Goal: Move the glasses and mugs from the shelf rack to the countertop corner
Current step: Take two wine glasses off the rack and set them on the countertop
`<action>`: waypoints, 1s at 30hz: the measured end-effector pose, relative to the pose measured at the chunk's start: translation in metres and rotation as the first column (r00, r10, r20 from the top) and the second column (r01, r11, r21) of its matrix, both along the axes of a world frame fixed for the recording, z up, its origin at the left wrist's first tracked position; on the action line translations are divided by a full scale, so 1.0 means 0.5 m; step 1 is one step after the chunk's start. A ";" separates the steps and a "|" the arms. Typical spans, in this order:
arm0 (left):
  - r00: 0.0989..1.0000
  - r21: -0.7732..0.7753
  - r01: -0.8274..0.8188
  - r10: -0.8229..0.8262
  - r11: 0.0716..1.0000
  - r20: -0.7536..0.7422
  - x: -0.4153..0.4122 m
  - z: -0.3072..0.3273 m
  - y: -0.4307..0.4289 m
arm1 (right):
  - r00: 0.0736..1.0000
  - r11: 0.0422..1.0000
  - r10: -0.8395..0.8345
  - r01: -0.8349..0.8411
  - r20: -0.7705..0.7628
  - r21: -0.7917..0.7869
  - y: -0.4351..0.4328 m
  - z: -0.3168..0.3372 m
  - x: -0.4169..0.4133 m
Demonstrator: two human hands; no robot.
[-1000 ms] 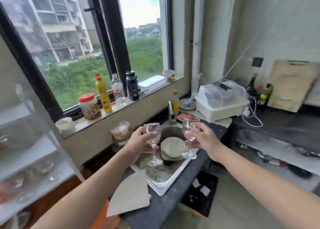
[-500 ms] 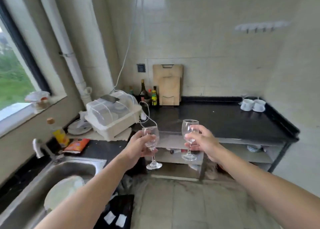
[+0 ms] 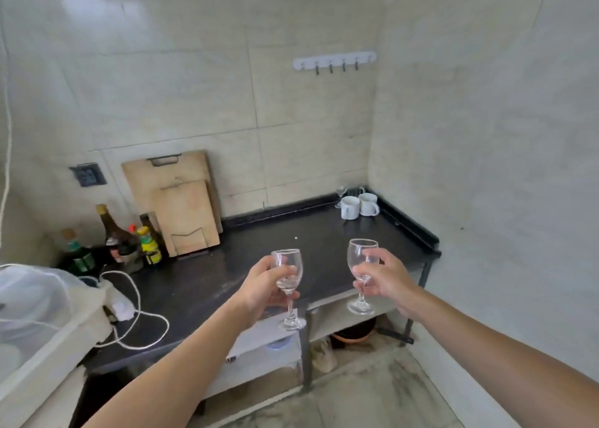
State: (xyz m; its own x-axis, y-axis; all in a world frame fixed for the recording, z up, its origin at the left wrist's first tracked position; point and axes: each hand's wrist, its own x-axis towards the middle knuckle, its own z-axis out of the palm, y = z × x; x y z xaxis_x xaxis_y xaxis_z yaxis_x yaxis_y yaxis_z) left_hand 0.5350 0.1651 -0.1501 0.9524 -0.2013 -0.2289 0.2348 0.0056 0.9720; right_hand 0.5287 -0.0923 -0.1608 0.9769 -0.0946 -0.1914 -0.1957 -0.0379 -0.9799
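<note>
The left hand [image 3: 259, 286] is wrapped around the bowl of a clear stemmed glass [image 3: 287, 283], held upright in the air just before the front edge of the black bench [image 3: 259, 252]; its foot hangs below the fingers. The right hand [image 3: 384, 280] grips a second stemmed glass [image 3: 361, 267] the same way — fingers closed about the lower bowl and stem, glass upright, foot free beneath. The 2 glasses sit side by side, apart, the right one at 3 o'clock from the left.

In the far bench corner, at about 1 o'clock from the hands, 2 white mugs [image 3: 358, 205] stand touching or nearly so, with another small stemmed glass [image 3: 340, 194] just behind them at 10 o'clock against the wall.

At 10 o'clock from the left hand, 2 wooden cutting boards [image 3: 181, 207] lean on the wall, with a cluster of bottles [image 3: 129, 239] beside them at 9 o'clock. A white cord [image 3: 142, 327] loops over the bench near a white dish rack [image 3: 39, 324] at the left edge.
</note>
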 end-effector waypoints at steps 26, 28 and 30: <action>0.974 -0.012 0.131 -0.131 0.991 -0.186 0.783 -0.144 -0.544 | 0.976 0.986 -0.161 0.165 -0.147 0.019 -0.544 -0.134 0.734; 0.967 -0.005 0.113 -0.111 0.994 -0.229 0.824 -0.171 -0.561 | 0.974 0.990 -0.137 0.142 -0.178 0.018 -0.558 -0.159 0.785; 0.963 0.017 0.106 -0.099 0.994 -0.252 0.868 -0.197 -0.574 | 0.972 0.992 -0.121 0.124 -0.202 0.001 -0.570 -0.187 0.835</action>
